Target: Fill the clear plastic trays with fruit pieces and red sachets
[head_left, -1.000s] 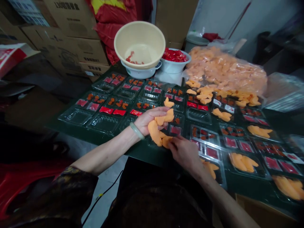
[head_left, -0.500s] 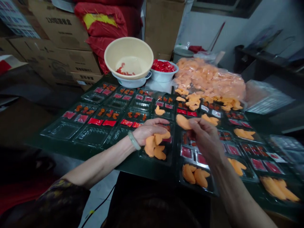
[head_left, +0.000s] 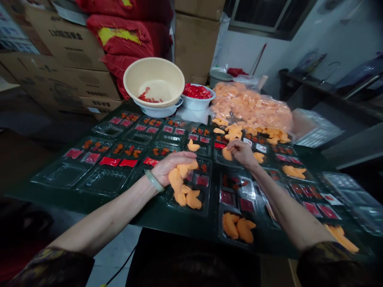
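My left hand [head_left: 170, 167], with a pale green bangle at its wrist, is curled around a few orange folded pieces [head_left: 176, 180], which look like fortune cookies. It hangs over a clear plastic tray [head_left: 206, 197], where more orange pieces [head_left: 193, 199] lie in the front compartment. Farther out, my right hand [head_left: 243, 152] pinches one orange piece [head_left: 227, 154] over the front part of another tray with a red packet [head_left: 220, 145]. Nearer me, a tray holds orange pieces [head_left: 244, 230] in front, dark red packets [head_left: 247, 205] in the middle and small reddish-brown pieces behind.
Rows of trays [head_left: 109, 175] with packets cover the dark green table. At the back stand a cream basin [head_left: 154, 69], a white bowl of red packets [head_left: 197, 103] and a big clear bag of orange pieces [head_left: 251, 105]. Stacked trays [head_left: 350, 189] lie right; cartons [head_left: 86, 81] stand behind left.
My right hand has moved away from me and slightly left with its orange piece, down to the farther tray. My left hand still holds its pieces; the whole view has shifted a little.
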